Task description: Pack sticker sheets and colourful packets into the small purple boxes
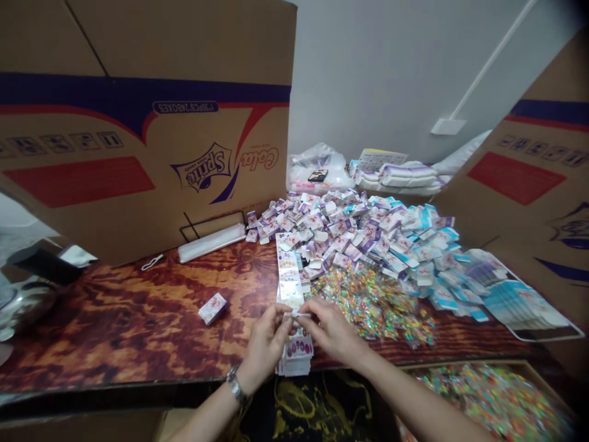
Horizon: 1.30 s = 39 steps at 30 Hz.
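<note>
My left hand (268,344), with a metal watch on the wrist, and my right hand (334,328) meet at the table's front. Their thumbs and fingers are closed in a pinch on a small white piece of sticker sheet; the fingers partly hide it. Beneath and beyond them lies a long sticker strip (289,282) printed with rows of coloured shapes. More sticker sheets (297,362) are stacked at the table edge below my hands. To the left a single small purple-and-white box (212,308) lies by itself. Right of my hands spread clear packets of colourful candy (368,301).
A heap of small printed boxes (350,230) covers the back of the table (138,319). Large cartons stand at left (138,135) and right (529,184). A plastic roll (211,242) lies by the left carton. An open box of candy packets (497,399) sits lower right.
</note>
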Available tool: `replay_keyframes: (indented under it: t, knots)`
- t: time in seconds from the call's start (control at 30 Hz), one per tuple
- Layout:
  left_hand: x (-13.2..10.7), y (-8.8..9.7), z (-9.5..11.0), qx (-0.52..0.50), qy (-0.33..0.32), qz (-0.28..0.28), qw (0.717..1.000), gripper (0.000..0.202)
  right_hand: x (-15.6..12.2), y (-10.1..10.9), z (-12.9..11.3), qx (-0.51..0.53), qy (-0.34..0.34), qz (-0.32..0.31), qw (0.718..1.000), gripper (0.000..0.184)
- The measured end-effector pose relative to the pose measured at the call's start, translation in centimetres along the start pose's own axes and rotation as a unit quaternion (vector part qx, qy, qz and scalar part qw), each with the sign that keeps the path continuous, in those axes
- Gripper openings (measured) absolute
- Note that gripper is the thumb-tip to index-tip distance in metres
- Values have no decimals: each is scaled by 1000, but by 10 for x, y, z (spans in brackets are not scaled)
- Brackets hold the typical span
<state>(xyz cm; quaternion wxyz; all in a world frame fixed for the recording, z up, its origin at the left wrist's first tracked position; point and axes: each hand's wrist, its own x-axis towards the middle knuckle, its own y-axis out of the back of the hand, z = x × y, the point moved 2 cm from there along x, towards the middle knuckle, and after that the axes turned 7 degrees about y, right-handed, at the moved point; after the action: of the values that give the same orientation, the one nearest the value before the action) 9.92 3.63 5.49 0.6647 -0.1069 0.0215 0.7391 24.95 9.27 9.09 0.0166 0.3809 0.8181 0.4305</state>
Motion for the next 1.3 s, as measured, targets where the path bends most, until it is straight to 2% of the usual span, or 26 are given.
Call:
replay_keyframes:
  t: [0.07,0.13,0.2,0.3,0.37,0.43,0.5,0.53,0.57,0.6,0.63,0.7,0.8,0.87,0.93,1.03,1.17,1.3]
  knots:
    - [2,0,-4,79,-37,41,995,16,-3,-7,1,-39,6,22,999,16]
    - [5,-3,-4,160,-62,52,984,10,-5,-11,3,-48,12,42,998,18]
    - [6,-7,-1,202,-76,45,975,6,-6,-11,6,-7,4,57,998,18]
    - [10,-14,3,200,-87,38,975,5,-5,-5,9,73,-35,69,994,14]
    - [16,-18,4,189,-87,24,978,7,-5,2,12,88,-50,63,993,14]
    - [31,-21,8,179,-82,-39,980,10,-5,10,18,76,-43,69,994,15]
    - [56,-22,17,199,-88,-112,970,15,-7,19,27,55,-30,100,993,15]
    - [73,-21,25,226,-97,-132,960,19,-9,23,32,43,-26,123,991,14]
    - [93,-19,34,284,-118,-102,946,22,-10,27,36,31,-22,143,989,13]
    - [116,-17,42,370,-126,-42,919,23,-12,30,39,21,-19,157,987,13]
    - [138,-15,51,402,-125,-4,907,25,-14,32,41,15,-14,163,986,13]
    - [182,-13,62,444,-115,35,888,27,-17,32,42,18,-3,164,986,13]
    - [230,-14,64,500,-78,48,861,32,-20,31,42,36,-9,165,986,11]
    - [247,-14,58,524,-49,40,849,33,-21,30,43,44,-27,165,985,11]
    - [253,-13,51,532,-26,31,846,33,-21,31,44,44,-39,165,985,13]
    - [250,-7,46,510,-9,25,860,32,-17,35,43,32,-40,175,983,14]
    - [236,4,57,425,-4,38,904,31,-11,41,39,31,-37,191,980,15]
    - [209,13,67,273,11,57,960,24,-4,45,36,30,-35,204,978,16]
